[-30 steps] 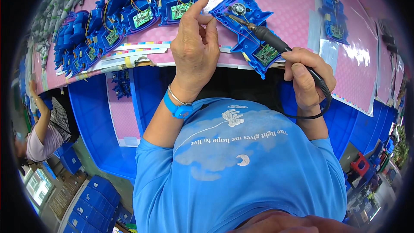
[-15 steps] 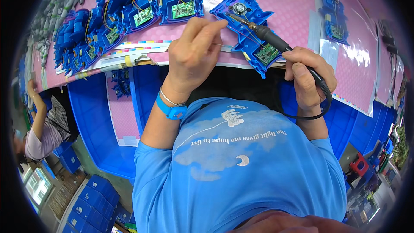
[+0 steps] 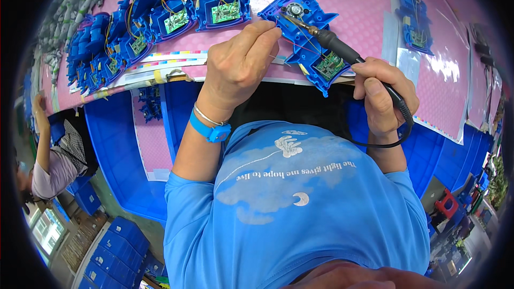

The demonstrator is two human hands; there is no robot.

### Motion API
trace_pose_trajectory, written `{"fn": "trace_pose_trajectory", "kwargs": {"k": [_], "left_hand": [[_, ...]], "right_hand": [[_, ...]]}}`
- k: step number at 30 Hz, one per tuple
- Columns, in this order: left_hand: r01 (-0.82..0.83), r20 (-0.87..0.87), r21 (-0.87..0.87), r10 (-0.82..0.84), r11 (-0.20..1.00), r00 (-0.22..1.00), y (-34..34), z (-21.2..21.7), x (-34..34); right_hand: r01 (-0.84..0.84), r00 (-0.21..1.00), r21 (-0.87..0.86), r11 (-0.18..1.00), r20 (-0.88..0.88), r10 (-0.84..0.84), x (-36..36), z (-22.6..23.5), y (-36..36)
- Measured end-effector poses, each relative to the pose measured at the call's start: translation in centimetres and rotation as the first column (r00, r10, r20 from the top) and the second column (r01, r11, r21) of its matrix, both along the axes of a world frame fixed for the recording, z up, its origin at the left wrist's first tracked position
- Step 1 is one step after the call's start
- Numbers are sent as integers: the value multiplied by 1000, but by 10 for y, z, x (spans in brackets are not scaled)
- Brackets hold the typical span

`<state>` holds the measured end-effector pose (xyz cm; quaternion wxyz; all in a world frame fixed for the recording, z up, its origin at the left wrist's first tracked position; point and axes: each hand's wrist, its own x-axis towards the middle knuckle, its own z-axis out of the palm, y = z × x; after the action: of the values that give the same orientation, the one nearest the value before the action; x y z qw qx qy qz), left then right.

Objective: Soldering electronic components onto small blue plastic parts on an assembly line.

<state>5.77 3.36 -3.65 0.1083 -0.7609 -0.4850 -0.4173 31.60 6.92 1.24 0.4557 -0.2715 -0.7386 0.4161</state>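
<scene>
My right hand [image 3: 386, 93] grips a soldering iron [image 3: 338, 48] with a black handle. Its metal tip reaches up and left over a blue plastic housing [image 3: 301, 40] on the table's near edge. Inside that housing sit a round silver speaker [image 3: 294, 10], thin red wires and a green circuit board [image 3: 329, 66]. My left hand [image 3: 241, 64] is pinched at the housing's left side, close to the iron's tip. A thin silvery strand, which looks like solder wire [image 3: 274, 56], shows beside its fingers; the fingertips partly hide what they hold.
Several similar blue housings with boards [image 3: 226, 13] line the table's left side. Another housing [image 3: 414, 18] lies to the right. Grey bundles [image 3: 69, 13] are piled far left. Blue bins [image 3: 126, 182] stand below the table edge. The iron's black cable [image 3: 383, 145] loops under my right hand. Another person [image 3: 53, 166] is at left.
My left hand has shifted slightly, its fingertips now lower beside the housing, and less of the silvery strand shows. The housing has moved slightly up and left. My right hand has hardly moved.
</scene>
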Motion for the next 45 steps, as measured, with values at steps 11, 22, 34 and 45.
{"fn": "trace_pose_trajectory", "kwargs": {"k": [11, 22, 34, 45], "left_hand": [[6, -17, -28, -7, 1000, 1000, 3, -3, -2], [-4, -17, -39, 3, 999, 1000, 1, -4, -3], [-13, -13, -45, 12, 999, 1000, 0, -4, -2], [-6, -10, -54, 5, 999, 1000, 1, -1, -3]], "right_hand": [[-15, 1000, -25, 1000, -16, 14, 4, 0, -4], [-14, 1000, -10, 1000, 11, 14, 1, -2, 0], [19, 996, 43, 999, -86, -16, 4, -2, -1], [16, 996, 66, 998, -93, -10, 8, -1, 1]]}}
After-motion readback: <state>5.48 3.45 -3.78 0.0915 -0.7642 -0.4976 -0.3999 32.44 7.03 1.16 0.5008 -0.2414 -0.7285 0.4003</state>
